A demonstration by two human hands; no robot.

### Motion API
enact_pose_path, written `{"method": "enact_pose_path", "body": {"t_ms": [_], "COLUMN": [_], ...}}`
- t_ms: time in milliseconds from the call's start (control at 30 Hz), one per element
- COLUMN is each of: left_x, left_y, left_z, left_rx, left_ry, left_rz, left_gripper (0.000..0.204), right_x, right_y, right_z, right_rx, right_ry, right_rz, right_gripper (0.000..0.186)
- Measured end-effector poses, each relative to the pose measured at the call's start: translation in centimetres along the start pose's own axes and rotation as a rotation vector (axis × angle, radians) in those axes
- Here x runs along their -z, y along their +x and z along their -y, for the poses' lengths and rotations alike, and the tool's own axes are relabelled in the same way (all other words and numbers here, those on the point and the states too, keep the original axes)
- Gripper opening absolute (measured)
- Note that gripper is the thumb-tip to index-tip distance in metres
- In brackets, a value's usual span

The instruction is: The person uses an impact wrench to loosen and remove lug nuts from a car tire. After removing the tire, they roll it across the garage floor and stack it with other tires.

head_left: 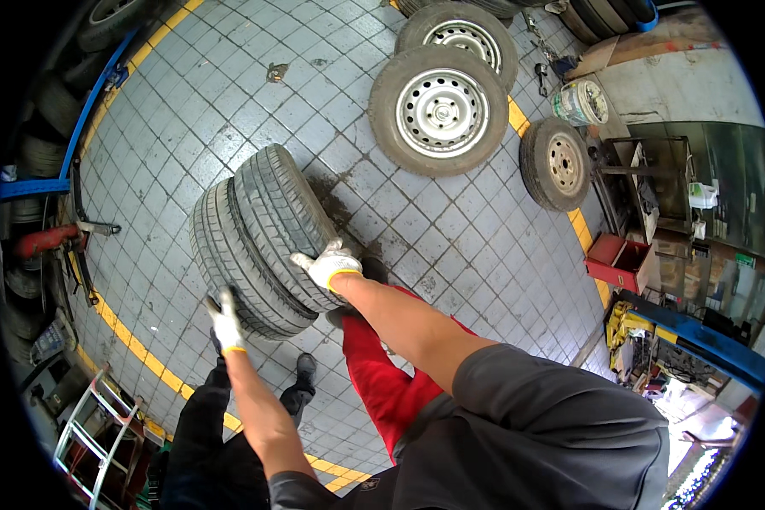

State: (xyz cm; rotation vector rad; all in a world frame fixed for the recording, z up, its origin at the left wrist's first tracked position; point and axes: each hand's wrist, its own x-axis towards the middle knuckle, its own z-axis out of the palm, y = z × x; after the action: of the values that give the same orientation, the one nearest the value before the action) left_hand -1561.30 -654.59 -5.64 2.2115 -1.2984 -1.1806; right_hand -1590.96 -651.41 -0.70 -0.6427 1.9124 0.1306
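Note:
Two black tires stand side by side on the floor in front of me. My right hand (pixel 330 265), in a white glove with a yellow cuff, is on the near part of the right tire (pixel 282 212). Its thumb stretches across the tread and its fingers curl over the outer edge. By the near-left edge of the left tire (pixel 221 238) is my left hand (pixel 225 320), gloved alike, fingers stretched and apart. Whether its palm touches the rubber I cannot tell.
Another person in black trousers (pixel 208 425) stands close on my left. Wheels with silver rims (pixel 442 113) lie ahead to the right, near a smaller wheel (pixel 556 164) and a bucket (pixel 581 104). A red box (pixel 620 262) stands right; a ladder (pixel 100 429) is at lower left.

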Motion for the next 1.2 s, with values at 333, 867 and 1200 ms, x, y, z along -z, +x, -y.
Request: {"method": "enact_pose_path", "body": {"t_ms": [333, 867, 1200], "left_x": [-1.8, -3.2, -2.9], "left_y": [1.7, 12.8, 14.4], "left_z": [-1.8, -19.4, -20.7], "left_rx": [0.063, -0.473, -0.481], "left_ry": [-0.039, 0.416, 0.462], "left_rz": [0.02, 0.02, 0.025], "left_gripper": [0.109, 0.117, 0.119], "right_x": [5.1, 10.3, 9.9], "right_y": [1.7, 5.8, 7.7], "right_z": [8.3, 13.4, 14.0], "right_rx": [-0.151, -0.089, -0.121], "right_ry": [0.08, 0.183, 0.26], "right_rz": [0.029, -0.183, -0.16], "right_gripper": [0.124, 0.138, 0.149]}}
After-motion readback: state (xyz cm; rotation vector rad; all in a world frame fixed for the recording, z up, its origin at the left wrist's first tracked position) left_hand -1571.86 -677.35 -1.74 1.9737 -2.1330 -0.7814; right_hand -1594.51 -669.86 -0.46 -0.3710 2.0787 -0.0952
